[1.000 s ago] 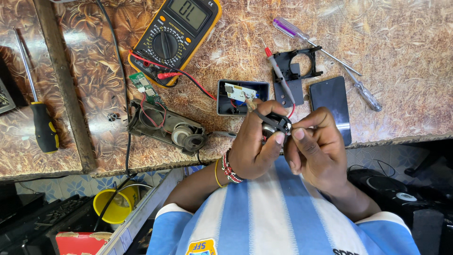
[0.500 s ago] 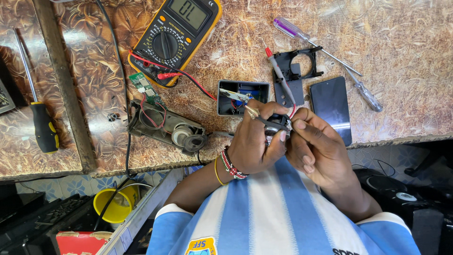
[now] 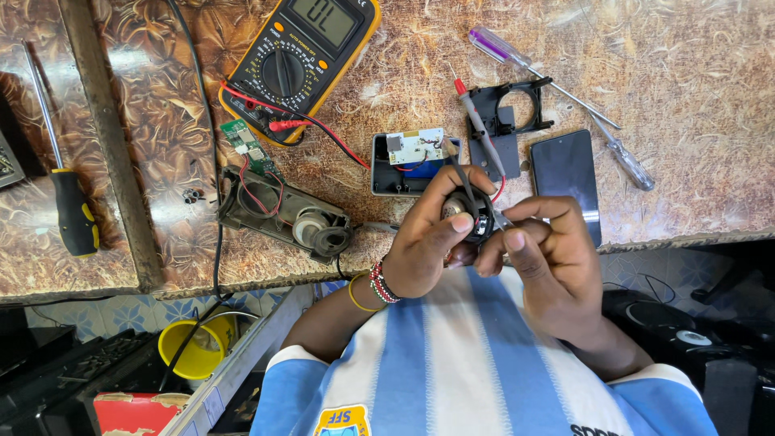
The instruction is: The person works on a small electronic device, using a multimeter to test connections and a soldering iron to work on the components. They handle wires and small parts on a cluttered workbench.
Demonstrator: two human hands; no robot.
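My left hand (image 3: 432,238), with beaded bracelets at the wrist, is closed around a small round black part (image 3: 475,220) at the table's near edge. A thin dark probe (image 3: 454,168) sticks up between its fingers. My right hand (image 3: 549,258) meets it from the right and pinches a thin metal tip (image 3: 502,220) against the part. A red-tipped probe (image 3: 478,121) runs down to the hands, with a red wire beside it. Just behind the hands lies an open small black case with a circuit board (image 3: 413,152).
On the patterned table (image 3: 686,73) are a yellow multimeter (image 3: 299,56), a black plastic frame (image 3: 510,113), a dark phone (image 3: 569,182), two screwdrivers (image 3: 504,50) (image 3: 626,157), an opened housing with wires (image 3: 282,214) and a yellow-handled screwdriver (image 3: 73,214). A yellow bucket (image 3: 194,347) stands below.
My two hands have stayed together at the table edge. My right fingers have shifted their pinch on the small part, and my left hand has turned it slightly.
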